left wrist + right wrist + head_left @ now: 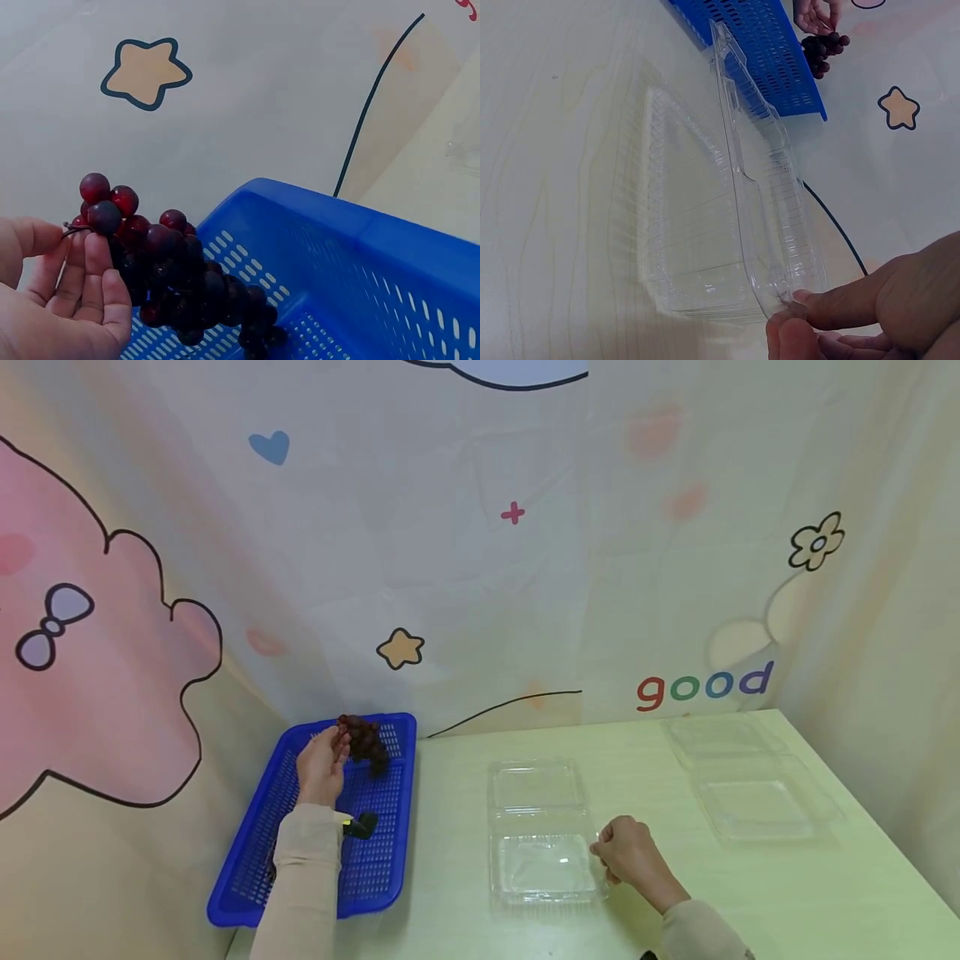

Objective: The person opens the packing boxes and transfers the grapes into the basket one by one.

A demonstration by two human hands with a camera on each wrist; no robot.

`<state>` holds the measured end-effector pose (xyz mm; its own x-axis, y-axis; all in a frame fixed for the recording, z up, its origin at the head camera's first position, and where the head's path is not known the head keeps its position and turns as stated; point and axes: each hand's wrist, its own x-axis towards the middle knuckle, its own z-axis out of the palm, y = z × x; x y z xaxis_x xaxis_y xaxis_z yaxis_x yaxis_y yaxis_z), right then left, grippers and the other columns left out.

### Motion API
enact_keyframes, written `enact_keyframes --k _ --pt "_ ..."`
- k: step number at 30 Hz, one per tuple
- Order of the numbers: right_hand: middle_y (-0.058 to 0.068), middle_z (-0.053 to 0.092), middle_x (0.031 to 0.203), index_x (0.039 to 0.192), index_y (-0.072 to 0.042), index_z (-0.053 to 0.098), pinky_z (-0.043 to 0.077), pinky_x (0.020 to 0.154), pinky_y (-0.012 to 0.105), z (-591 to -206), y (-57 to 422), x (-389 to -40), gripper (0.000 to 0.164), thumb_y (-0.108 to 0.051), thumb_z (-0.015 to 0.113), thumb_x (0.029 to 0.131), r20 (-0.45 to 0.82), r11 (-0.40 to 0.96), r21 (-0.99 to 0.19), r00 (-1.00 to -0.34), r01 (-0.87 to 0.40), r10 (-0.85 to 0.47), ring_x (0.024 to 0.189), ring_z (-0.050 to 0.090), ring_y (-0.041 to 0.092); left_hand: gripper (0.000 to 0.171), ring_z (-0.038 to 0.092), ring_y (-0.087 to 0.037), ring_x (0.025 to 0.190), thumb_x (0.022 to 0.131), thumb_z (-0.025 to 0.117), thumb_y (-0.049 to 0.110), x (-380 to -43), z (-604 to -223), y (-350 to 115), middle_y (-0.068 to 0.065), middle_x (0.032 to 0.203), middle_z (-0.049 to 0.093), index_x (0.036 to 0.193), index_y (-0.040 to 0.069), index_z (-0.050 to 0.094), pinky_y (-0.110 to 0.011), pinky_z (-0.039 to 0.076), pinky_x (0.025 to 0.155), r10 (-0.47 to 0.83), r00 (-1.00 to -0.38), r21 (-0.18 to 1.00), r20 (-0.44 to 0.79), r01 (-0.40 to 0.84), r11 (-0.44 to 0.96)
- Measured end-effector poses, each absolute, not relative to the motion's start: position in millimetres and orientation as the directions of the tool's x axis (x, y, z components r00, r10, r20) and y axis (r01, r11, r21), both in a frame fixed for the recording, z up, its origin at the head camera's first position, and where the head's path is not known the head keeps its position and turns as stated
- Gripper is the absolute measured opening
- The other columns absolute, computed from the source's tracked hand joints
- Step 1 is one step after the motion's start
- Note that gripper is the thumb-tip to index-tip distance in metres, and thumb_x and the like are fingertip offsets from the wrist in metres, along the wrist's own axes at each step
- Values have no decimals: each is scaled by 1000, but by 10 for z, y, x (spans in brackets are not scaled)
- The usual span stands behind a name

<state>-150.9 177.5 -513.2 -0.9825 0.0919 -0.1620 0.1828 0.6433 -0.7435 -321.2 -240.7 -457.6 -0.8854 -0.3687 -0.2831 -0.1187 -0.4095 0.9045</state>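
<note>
My left hand (pixel 321 768) pinches the thin stem of a bunch of dark red grapes (pixel 366 743). In the left wrist view the grapes (pixel 214 289) hang beside the fingers, over the far end of a blue plastic basket (pixel 406 827). My right hand (pixel 632 858) pinches the right edge of a clear plastic clamshell box (pixel 547 870), which lies unfolded on the table with its lid half toward the wall. Up close in the right wrist view, thumb and fingers grip a corner of the box rim (pixel 759 289).
A second clear clamshell box (pixel 757 806) lies unfolded at the right of the pale table (pixel 450 860). Behind the table hangs a printed cloth (pixel 465 568). Inside the basket, something dark (pixel 272 864) is partly hidden by the left forearm.
</note>
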Motion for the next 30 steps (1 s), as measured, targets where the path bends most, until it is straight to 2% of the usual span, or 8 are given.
enact_keyframes --k 12,21,30 --pt "6 58 56 63 -3 56 58 61 35 -5137 1795 -1526 31 3 68 91 -169 638 -746 -981 188 91 43 58 16 21 64 -7 89 108 55 19 -3123 -4627 -2447 7 88 69 121 5 63 -20 52 91 -378 -869 920 -319 -189 -343" --pt "5 57 54 61 -4 55 57 61 33 -5111 1781 -1529 34 3 69 91 -188 641 -740 -978 201 89 42 57 14 28 64 -9 92 108 53 19 -2996 -4651 -2553 7 91 68 129 2 60 -21 53 91 -345 -881 935 -324 -243 -259" --pt "4 58 54 63 -3 58 58 67 38 -5104 1789 -1545 31 1 69 92 -189 663 -724 -979 190 74 44 59 15 22 65 -9 86 105 57 17 -2943 -4689 -2586 5 87 69 119 2 65 -24 54 90 -362 -873 939 -326 -255 -230"
